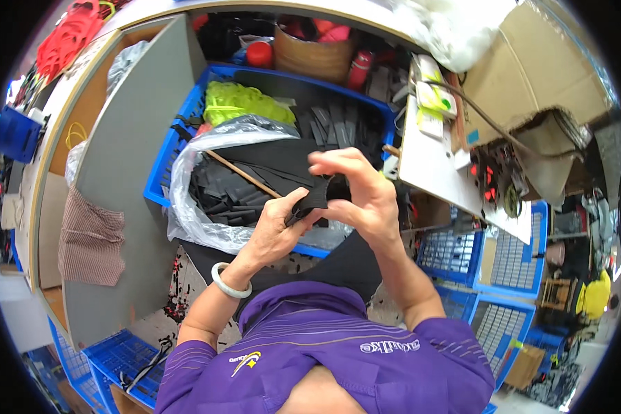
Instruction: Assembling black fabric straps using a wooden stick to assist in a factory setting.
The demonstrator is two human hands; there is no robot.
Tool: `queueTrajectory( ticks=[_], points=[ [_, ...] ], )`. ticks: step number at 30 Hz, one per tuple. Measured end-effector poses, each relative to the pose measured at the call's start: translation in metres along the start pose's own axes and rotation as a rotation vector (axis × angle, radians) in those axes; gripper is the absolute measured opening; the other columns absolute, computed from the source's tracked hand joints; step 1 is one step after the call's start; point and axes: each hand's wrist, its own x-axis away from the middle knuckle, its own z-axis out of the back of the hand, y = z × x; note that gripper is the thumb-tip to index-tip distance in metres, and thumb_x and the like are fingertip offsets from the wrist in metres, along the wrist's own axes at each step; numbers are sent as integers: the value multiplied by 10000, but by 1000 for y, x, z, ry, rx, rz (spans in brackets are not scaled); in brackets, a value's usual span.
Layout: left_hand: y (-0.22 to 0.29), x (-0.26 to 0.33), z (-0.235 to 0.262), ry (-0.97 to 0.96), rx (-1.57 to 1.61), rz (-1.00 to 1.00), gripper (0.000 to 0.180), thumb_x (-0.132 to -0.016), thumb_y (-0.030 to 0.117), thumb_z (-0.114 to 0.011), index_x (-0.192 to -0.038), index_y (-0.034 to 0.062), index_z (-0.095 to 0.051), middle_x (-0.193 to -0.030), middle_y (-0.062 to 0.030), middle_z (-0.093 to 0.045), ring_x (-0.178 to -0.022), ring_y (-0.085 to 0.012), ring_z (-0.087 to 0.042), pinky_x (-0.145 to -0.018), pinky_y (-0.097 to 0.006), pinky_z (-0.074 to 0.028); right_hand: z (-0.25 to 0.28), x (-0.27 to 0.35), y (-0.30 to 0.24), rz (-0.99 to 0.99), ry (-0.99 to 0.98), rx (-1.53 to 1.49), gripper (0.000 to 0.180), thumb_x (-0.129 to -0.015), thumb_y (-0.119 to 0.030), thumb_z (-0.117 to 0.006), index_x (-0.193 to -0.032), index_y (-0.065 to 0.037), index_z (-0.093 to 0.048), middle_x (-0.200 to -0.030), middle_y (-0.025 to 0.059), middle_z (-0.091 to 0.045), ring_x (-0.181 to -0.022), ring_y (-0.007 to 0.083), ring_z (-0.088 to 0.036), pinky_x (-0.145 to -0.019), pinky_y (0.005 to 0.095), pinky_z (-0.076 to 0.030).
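Note:
In front of me, over the bin, my left hand (278, 228) is closed on a black fabric strip (315, 198), its fingers pinching the near end. My right hand (371, 196) curls around the strip's other side, thumb against it and forefinger raised; the part inside its palm is partly hidden. Below lies a clear plastic bag (184, 181) with many black strips (217, 186) in it. A thin wooden stick (241, 172) lies across them, its lower end near my left hand. The bag rests in a blue plastic basket (160, 162).
Yellow-green straps (245, 103) and more dark strips (338, 124) fill the basket's far part. A grey board (134, 159) stands on the left, with a checked cloth (93, 241) over it. A white worktop (435, 165) and blue crates (504, 276) are on the right.

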Motion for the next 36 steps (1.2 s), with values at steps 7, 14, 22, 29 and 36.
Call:
queueTrajectory(
  ticks=[7,14,22,29,36],
  points=[
    [-19,16,-12,-247,192,328,332,-924,339,-525,-877,15,-578,-614,-33,-509,-539,-104,-501,-536,-273,-445,3,-14,14,-320,200,-23,271,-817,-141,-649,-604,-20,-532,-574,-55,-480,-575,3,-373,-487,201,-279],
    [-43,7,-18,-293,903,536,389,-946,286,-466,-1060,-80,-531,-786,-206,-630,-657,-276,-653,-701,-404,-544,7,-12,103,-674,374,-300,265,-783,-205,-708,-584,-110,-562,-600,-54,-514,-550,29,-447,-539,179,-338],
    [-67,-19,-8,-63,887,629,411,-938,271,-487,-1110,-101,-509,-993,-240,-631,-799,-327,-665,-771,-413,-543,15,22,129,-820,85,-156,246,-751,-180,-731,-600,-54,-583,-552,-20,-512,-520,55,-431,-510,203,-348],
    [-95,-13,-7,-12,799,692,303,-895,220,-575,-907,-82,-569,-701,-182,-641,-581,-263,-647,-572,-342,-557,23,28,165,-828,269,-155,276,-708,-172,-763,-560,-86,-546,-548,-20,-520,-514,75,-446,-510,227,-345],
    [-131,-35,-17,162,764,646,276,-885,222,-594,-937,-49,-586,-769,-149,-655,-654,-239,-659,-629,-343,-551,23,43,181,-959,231,-199,122,-756,-143,-718,-727,-74,-621,-625,-55,-514,-539,34,-417,-508,211,-338]
  ],
)
